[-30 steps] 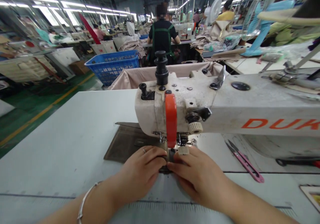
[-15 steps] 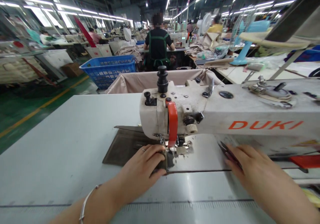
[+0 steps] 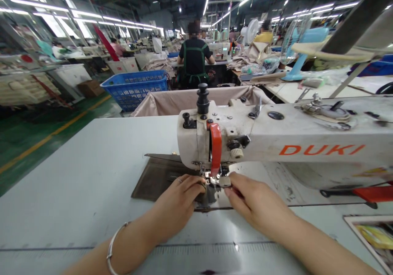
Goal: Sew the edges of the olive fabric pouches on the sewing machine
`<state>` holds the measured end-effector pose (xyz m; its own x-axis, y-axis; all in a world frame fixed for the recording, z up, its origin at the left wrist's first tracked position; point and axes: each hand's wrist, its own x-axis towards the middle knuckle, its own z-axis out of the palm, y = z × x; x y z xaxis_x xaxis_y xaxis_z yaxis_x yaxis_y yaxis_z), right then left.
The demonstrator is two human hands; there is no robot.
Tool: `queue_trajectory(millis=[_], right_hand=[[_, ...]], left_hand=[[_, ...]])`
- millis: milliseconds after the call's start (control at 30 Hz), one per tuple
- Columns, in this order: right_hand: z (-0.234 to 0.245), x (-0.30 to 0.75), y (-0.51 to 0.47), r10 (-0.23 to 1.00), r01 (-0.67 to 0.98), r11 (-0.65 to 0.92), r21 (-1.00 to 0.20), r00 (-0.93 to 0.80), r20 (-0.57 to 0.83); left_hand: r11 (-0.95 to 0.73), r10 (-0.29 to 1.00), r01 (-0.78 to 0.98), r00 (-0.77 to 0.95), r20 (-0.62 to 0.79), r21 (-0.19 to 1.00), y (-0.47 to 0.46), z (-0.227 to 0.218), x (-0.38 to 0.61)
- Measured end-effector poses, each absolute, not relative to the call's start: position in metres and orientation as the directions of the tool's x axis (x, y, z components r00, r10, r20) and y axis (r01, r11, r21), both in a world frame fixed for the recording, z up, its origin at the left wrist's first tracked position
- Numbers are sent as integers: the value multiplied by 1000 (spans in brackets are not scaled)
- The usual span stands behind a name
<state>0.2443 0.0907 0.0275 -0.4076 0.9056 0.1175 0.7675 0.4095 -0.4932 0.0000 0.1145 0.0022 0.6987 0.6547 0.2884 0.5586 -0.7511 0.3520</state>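
On the machine bed lies a flat dark brown piece, fabric or leather, with a small label partly covered by my fingers. My left hand holds its right edge beside the presser foot, fingers bent and together. From the right, my right hand reaches to the needle area with thumb and fingers closed. A dark sliver shows between them, apparently the thread snips, mostly hidden by the fingers. Above both hands is the white sewing machine head with its orange guard.
A ruler strip runs along the front of the table. At right are a red-handled tool and a tray of small items. Behind the machine stand a cloth-lined bin, a blue basket and a seated person.
My right hand has moved left from below the machine arm to the presser foot, bringing the snips along. My left hand stays on the brown piece. The view has shifted slightly.
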Motion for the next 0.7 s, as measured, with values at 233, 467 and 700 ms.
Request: queue_trajectory(millis=[233, 467, 700], right_hand=[[9, 228, 105, 793, 546, 584, -600, -543, 277], [6, 223, 104, 798, 569, 588, -575, -525, 296], [5, 218, 109, 776, 616, 630, -473, -509, 372]], left_hand=[[-594, 780, 523, 559, 280, 611, 124, 8, -1], [-534, 803, 510, 555, 216, 675, 126, 7, -3], [-540, 796, 511, 568, 209, 668, 126, 10, -3]])
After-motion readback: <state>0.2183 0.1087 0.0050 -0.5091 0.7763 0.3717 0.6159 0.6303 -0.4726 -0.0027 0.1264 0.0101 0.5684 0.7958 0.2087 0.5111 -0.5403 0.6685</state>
